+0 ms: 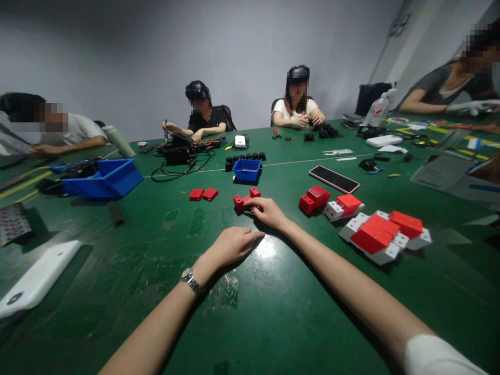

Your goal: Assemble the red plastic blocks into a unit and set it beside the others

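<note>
My right hand (269, 212) reaches to the middle of the table, its fingers at a small red plastic block (239, 202) with dark holes; fingers hide part of the block. Nearer to me, my left hand (232, 245) is held low over the table with its fingers stretched out, holding nothing. Two flat red pieces (203, 194) lie to the left of the block. On the right stand a red stepped block (314, 199) and several red-and-white modules (377, 234), resembling circuit breakers.
A small blue bin (247, 171) stands beyond my right hand, with black parts (255, 155) behind it. A larger blue bin (107, 179) is at left. A phone (334, 179) lies at right, a white device (39, 278) near left. Several people sit around the green table.
</note>
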{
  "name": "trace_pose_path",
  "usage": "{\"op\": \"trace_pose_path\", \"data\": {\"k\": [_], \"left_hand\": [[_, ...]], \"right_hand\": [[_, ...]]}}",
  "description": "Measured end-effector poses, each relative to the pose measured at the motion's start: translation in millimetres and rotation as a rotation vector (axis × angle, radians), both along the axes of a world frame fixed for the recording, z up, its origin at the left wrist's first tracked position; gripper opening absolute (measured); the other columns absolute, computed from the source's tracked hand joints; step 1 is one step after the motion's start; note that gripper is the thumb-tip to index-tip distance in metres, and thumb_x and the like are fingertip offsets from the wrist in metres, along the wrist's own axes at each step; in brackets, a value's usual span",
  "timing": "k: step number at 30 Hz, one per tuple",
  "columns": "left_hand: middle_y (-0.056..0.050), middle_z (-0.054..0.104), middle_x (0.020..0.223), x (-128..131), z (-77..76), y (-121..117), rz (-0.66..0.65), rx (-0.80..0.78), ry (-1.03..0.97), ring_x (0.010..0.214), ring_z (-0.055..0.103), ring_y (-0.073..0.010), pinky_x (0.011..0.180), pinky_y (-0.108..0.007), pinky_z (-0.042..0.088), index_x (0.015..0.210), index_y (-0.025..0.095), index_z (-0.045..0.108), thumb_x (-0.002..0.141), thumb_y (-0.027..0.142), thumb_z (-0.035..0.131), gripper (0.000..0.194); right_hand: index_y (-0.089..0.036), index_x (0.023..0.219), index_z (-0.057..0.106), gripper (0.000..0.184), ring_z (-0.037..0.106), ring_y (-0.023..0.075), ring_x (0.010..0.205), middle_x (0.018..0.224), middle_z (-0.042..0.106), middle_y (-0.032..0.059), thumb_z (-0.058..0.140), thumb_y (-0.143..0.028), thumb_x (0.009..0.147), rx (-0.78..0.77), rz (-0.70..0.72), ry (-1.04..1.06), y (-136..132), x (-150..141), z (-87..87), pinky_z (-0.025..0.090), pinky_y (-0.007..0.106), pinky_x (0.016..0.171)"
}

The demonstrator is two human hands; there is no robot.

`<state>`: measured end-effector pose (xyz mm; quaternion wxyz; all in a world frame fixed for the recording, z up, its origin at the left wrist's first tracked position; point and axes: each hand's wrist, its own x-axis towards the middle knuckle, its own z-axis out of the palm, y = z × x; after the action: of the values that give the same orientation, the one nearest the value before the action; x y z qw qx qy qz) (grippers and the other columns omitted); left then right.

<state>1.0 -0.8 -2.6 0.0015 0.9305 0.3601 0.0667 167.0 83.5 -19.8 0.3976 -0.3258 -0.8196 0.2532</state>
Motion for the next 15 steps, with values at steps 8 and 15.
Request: {"op": "trace_pose_path", "data": {"k": [8,15], "left_hand": [[-0.003,0.057,0.079,-0.6,-1.1,1.0,0.002,-0.022,-0.017,0.070,0.055,-0.0157,0.061,-0.024,0.039,0.124,0.025,0.048,0.089,0.025,0.042,0.036],[-0.003,0.057,0.078,-0.5,-2.8,1.8,0.014,-0.026,-0.022,0.069,0.055,-0.0163,0.060,-0.024,0.039,0.123,0.026,0.049,0.089,0.026,0.041,0.034]], "right_hand": [[-0.020,0.102,0.066,0.039,0.059,0.0151,0.105,0.109,0.067,0.0021,0.042,-0.004,0.075,0.061,0.099,-0.095,-0.8,0.2,1.7,0.042,0.030,0.095],[-0.021,0.103,0.066,0.037,0.057,0.0155,0.107,0.112,0.065,0.0035,0.045,-0.005,0.077,0.140,0.117,-0.129,-1.9,-0.4,0.7,0.042,0.030,0.095]]}}
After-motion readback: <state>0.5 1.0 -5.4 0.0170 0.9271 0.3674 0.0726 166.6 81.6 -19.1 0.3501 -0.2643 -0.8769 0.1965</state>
